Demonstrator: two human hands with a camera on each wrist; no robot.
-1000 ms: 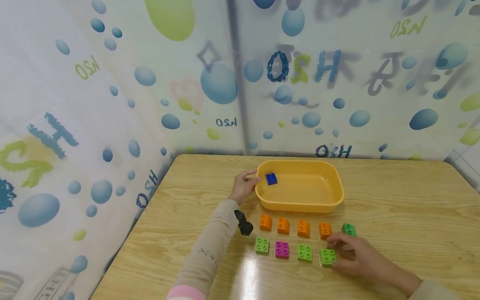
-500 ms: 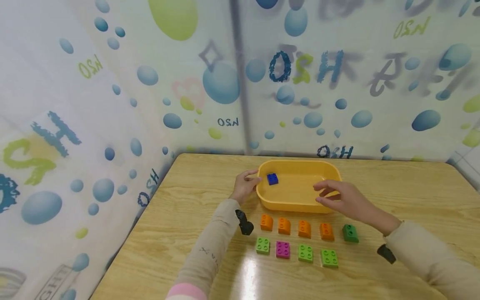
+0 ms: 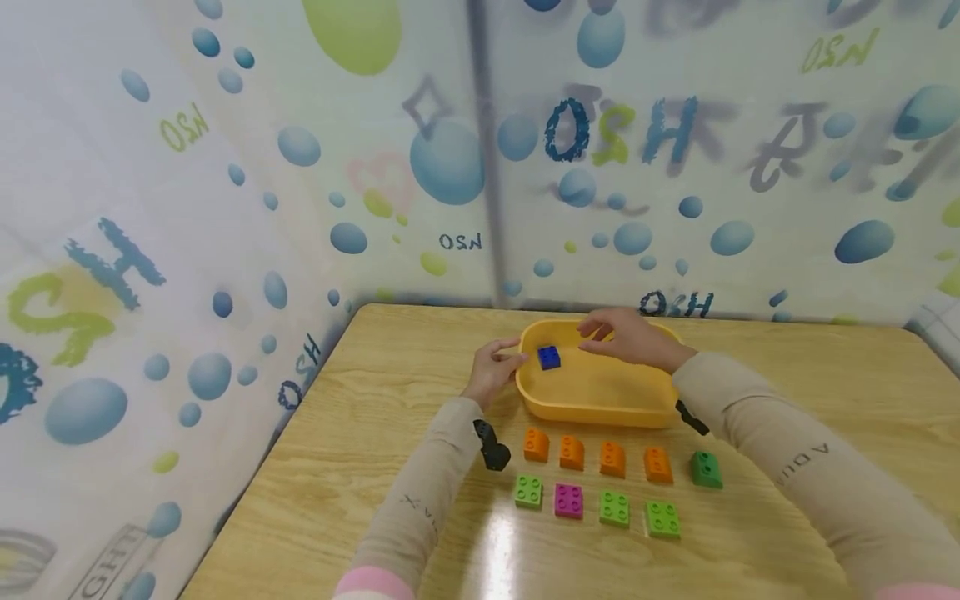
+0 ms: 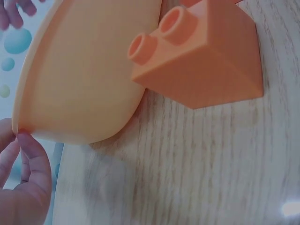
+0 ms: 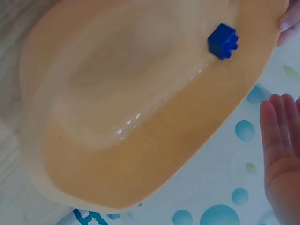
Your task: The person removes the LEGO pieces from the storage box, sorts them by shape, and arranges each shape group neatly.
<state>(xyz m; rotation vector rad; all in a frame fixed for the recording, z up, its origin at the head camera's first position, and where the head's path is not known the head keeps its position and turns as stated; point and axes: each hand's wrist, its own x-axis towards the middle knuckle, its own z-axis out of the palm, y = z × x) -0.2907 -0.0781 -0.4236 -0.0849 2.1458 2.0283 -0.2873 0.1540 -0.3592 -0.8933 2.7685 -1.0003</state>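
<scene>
My left hand pinches the left rim of a yellow-orange plastic basin, thumb on one side and fingers on the other, as the left wrist view also shows. Inside the basin, near its left end, lies a blue toy brick. Above the basin's back part hovers my right hand, its fingers loosely bent and nothing between them. The right wrist view shows that hand with fingers extended, apart from the blue brick.
In front of the basin is a row of several orange bricks ending in a dark green brick. A nearer row has several lime green bricks and a magenta brick. A patterned curtain hangs behind the wooden table.
My right hand has moved from beside the near lime green brick, up and leftward over the basin toward the blue brick. My left hand stays on the rim.
</scene>
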